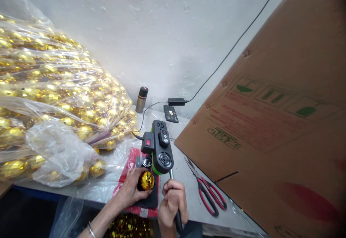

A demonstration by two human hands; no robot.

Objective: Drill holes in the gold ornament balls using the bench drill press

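My left hand (130, 191) is closed around a shiny gold faceted ball (147, 180), thumb in front and fingers behind. The ball sits at the black base (150, 201) of a small black and green lever machine (162, 146) with a red switch. My right hand (173, 205) is wrapped round the machine's lever handle (178, 223), a metal rod with a black grip. A red plastic sheet (132, 160) lies under the base. Whether the machine's head touches the ball is hard to make out.
A large clear bag of gold balls (67, 86) fills the left. Red-handled scissors (209, 194) lie right of the machine, beside a big cardboard box (270, 122). Behind are a thermos flask (142, 100), a dark phone (171, 113) and a corded power adapter (176, 101).
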